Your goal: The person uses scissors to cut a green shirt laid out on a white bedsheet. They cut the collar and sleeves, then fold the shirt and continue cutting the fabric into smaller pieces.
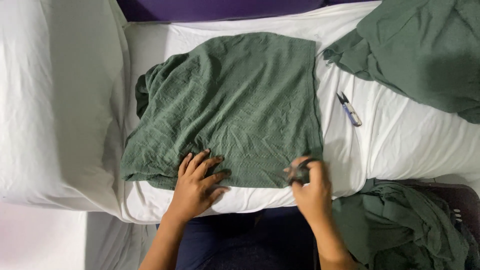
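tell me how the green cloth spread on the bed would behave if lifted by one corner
The green cloth is probably floppy: it lies wrinkled and bunched at its left edge. It looks thin and light, since the right hand pinches its corner with little effort. The left hand pressing it flat suggests it could slide on the sheet.

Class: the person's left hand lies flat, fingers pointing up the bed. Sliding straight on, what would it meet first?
Only more of the green cloth under the left hand; probably nothing else before its far edge.
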